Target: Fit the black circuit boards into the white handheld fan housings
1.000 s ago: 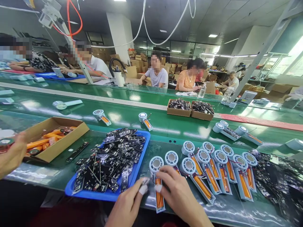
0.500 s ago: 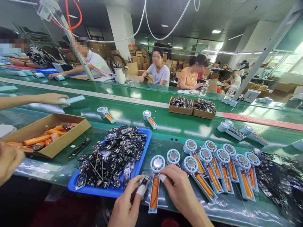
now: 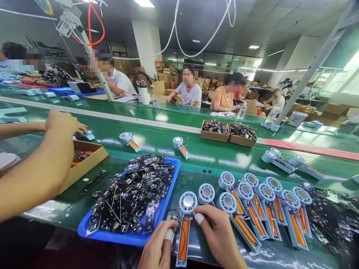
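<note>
A light-blue handheld fan housing [image 3: 188, 202] lies in front of me, its orange battery [image 3: 184, 239] and thin wires exposed in the handle. My left hand [image 3: 159, 243] is closed beside the handle's left side, with the dark end of a small circuit board showing at its fingertips. My right hand [image 3: 220, 233] pinches close to the joint of head and handle; whatever is between its fingertips is too small to make out. White coverings wrap a digit on each hand. Several similar fan housings [image 3: 266, 192] lie to the right.
A blue tray [image 3: 165, 201] heaped with circuit boards [image 3: 131, 194] stands left of my hands. Beyond it, a co-worker's arm [image 3: 42, 172] reaches over a cardboard box [image 3: 84, 168] of orange batteries. More boards [image 3: 333, 213] pile at far right. Two board-filled boxes [image 3: 214, 136] stand across the green belt.
The co-worker's near arm has swung forward over the battery box. My left fingers have come closer to the fan handle and cover more of the board. The view has shifted slightly.
</note>
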{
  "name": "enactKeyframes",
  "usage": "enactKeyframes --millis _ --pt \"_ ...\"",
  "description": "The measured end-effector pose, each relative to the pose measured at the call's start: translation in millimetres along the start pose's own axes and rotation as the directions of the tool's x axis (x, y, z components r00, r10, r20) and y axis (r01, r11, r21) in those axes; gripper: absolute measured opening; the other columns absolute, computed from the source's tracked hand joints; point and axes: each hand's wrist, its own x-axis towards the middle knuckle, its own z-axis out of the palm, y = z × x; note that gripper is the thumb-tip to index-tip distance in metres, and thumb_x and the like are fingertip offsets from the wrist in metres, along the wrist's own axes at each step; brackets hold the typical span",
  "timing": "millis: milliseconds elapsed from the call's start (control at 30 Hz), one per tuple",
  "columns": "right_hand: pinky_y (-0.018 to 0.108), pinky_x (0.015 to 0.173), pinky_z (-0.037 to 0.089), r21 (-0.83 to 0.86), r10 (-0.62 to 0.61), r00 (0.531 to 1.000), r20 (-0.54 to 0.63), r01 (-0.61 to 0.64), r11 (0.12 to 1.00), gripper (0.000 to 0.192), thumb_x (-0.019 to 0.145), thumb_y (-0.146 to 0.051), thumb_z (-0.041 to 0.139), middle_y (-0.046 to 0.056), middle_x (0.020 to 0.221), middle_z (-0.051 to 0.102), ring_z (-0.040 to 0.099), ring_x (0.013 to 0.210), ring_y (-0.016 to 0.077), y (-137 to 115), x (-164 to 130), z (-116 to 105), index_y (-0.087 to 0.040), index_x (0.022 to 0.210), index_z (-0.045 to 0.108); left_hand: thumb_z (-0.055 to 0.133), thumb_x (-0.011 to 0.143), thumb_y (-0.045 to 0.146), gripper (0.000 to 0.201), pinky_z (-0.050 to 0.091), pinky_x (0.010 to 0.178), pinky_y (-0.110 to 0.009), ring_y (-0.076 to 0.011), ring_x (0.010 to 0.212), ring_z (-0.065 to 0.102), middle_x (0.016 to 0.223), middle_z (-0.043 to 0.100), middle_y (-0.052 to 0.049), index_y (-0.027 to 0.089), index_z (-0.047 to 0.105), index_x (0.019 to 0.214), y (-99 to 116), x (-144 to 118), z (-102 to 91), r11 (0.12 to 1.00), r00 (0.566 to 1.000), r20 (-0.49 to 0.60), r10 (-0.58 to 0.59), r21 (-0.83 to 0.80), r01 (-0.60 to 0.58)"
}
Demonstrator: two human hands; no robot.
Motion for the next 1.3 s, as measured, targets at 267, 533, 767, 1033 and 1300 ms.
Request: enactKeyframes --millis 267,533,767,1033,1300 --pt "0.025 0.065 0.055 0.102 0.118 0.992 0.044 -0.122 0.987 0.014 0.091 -0.021 0.06 0.003 0.081 0.077 0.071 0.07 0.0171 -5.6 31.8 10.1 -0.02 0.093 0.073 0.041 0.091 0.027 0.03 0.054 0.053 -0.027 -0.0189 0.052 0.063 0.075 0.071 -0.002 0.023 0.068 0.103 -2.5 -9.6 0.2 0.996 0.997 0.025 -0.076 0.042 0.075" --pt "0.027 0.08 0.053 -0.056 -0.064 0.95 0.305 0.085 0.995 0.03 0.091 -0.005 0.058 0.003 0.097 0.077 0.07 0.089 0.0182 -17.7 19.3 12.4 -0.023 0.108 0.075 0.045 0.092 0.038 0.03 0.05 0.05 -0.026 -0.0181 0.05 0.058 0.06 0.059 0.003 0.022 0.066 0.106 7.6 -12.3 2.8 0.961 0.978 0.009 -0.209 -0.182 0.208" --pt "0.027 0.071 0.051 -0.239 -0.06 0.94 0.336 0.147 0.96 0.025 0.092 -0.004 0.058 0.004 0.092 0.072 0.066 0.081 0.0194 -17.9 3.9 17.9 -0.021 0.107 0.068 0.046 0.093 0.051 0.038 0.047 0.051 -0.026 -0.0174 0.052 0.056 0.059 0.058 0.003 0.022 0.068 0.103 26.6 -8.4 1.4 0.925 0.959 0.009 -0.283 -0.264 0.275" --pt "0.031 0.079 0.05 -0.24 -0.084 0.92 0.384 0.187 0.953 0.021 0.096 -0.008 0.058 0.006 0.098 0.068 0.061 0.092 0.0218 -12.2 1.3 18.7 -0.022 0.103 0.072 0.058 0.085 0.046 0.032 0.049 0.054 -0.026 -0.0168 0.054 0.057 0.059 0.06 0.004 0.019 0.065 0.101 11.8 -3.6 -0.8 0.834 0.918 0.167 -0.359 -0.384 0.396" --pt "0.027 0.076 0.048 -0.052 -0.033 0.967 0.254 0.048 0.998 0.019 0.087 -0.002 0.066 0.002 0.089 0.067 0.062 0.087 0.0175 -8.1 7.1 20.4 -0.02 0.089 0.071 0.06 0.085 0.044 0.032 0.053 0.055 -0.026 -0.0173 0.056 0.061 0.065 0.066 0.003 0.02 0.063 0.106 8.3 -6.0 2.4 0.819 0.927 0.128 -0.352 -0.438 0.371"
